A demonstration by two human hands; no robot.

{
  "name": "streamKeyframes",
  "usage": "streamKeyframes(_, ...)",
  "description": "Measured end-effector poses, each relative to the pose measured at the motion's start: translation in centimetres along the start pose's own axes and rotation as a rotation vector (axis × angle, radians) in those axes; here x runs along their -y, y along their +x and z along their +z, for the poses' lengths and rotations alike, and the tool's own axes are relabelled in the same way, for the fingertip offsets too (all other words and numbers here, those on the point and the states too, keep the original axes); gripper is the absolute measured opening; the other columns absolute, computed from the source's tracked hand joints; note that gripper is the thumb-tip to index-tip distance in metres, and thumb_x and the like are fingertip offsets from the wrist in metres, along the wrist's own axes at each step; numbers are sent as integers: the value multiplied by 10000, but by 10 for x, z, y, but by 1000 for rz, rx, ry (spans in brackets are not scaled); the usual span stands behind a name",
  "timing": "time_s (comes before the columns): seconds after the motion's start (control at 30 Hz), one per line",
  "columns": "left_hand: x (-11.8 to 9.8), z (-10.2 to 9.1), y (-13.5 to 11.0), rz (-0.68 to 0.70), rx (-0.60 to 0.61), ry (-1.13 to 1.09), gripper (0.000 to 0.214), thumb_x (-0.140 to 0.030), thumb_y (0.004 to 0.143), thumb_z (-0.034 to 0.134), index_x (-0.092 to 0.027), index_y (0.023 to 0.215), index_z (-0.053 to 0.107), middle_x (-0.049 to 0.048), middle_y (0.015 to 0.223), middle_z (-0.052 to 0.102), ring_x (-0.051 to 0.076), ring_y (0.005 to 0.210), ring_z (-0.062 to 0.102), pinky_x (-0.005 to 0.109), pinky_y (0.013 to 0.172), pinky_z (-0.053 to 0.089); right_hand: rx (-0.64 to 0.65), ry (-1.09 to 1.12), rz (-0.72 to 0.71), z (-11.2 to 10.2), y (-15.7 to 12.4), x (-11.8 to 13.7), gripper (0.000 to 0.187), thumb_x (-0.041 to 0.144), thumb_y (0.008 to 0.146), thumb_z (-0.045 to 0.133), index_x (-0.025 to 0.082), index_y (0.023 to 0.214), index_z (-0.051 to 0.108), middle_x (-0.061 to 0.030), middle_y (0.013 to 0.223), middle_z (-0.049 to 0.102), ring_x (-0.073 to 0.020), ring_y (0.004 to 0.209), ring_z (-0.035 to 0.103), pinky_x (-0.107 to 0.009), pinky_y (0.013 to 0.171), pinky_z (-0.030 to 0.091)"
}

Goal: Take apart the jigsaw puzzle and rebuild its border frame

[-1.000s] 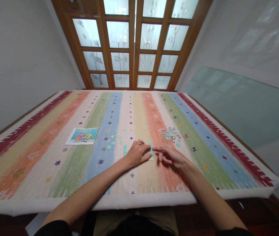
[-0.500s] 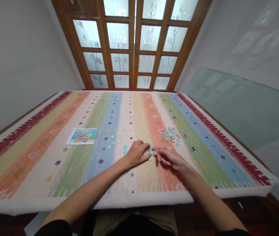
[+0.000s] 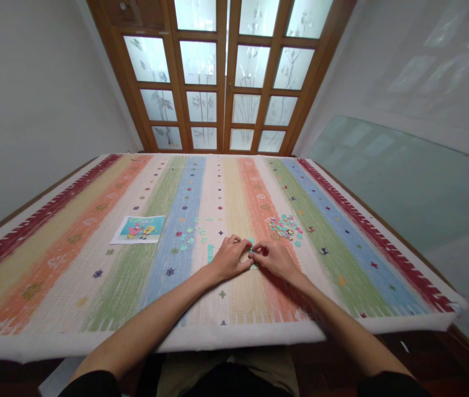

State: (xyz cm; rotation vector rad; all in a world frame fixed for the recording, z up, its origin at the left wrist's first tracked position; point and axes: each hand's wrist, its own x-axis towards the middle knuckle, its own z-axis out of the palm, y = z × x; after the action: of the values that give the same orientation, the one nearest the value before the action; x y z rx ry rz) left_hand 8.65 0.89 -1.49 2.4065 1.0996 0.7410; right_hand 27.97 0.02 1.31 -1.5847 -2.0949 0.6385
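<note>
My left hand (image 3: pixel 230 258) rests on the striped cloth with its fingers curved and its thumb and fingertips on a small joined section of turquoise jigsaw pieces (image 3: pixel 251 241). My right hand (image 3: pixel 276 258) meets it from the right, thumb and forefinger pinched together at the same section. Whatever small piece lies between those right fingertips is mostly hidden. Just left of my left hand is a short joined strip of turquoise jigsaw pieces (image 3: pixel 210 253).
Loose turquoise jigsaw pieces (image 3: pixel 190 231) lie scattered beyond the strip. A mixed pile of jigsaw pieces (image 3: pixel 286 227) sits beyond my right hand. A cartoon picture card (image 3: pixel 138 229) lies to the left on the striped tablecloth (image 3: pixel 131 286).
My right hand has moved slightly left, and its spread fingers have closed into a pinch at the joined section. My left hand has stayed in place.
</note>
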Motion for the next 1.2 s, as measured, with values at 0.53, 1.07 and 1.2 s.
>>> streamKeyframes(0.53,-4,-4,0,-6,-4,19,313,-300,871,715,-192,1142,602,93,1071,673,283,1094,578,432,980,457,152,-550,-343,-2,3,-2,183,192,994,558,144,974,733,-116,931,720,-192,807,655,-277,669,385)
streamKeyframes(1.07,-3,-5,-1,-12,27,20,388,-345,911,688,-202,1259,590,107,1173,657,288,1164,565,438,1018,440,-11,-231,-431,-13,0,-25,269,281,1046,422,182,961,657,-88,877,738,-208,813,664,-307,753,454)
streamKeyframes(1.2,-3,-4,-2,-9,30,18,416,-354,914,686,-210,1288,574,108,1204,654,290,1178,562,443,1018,443,37,-94,-368,-15,-1,-24,268,314,1039,422,188,981,652,-78,877,746,-205,805,671,-306,751,469)
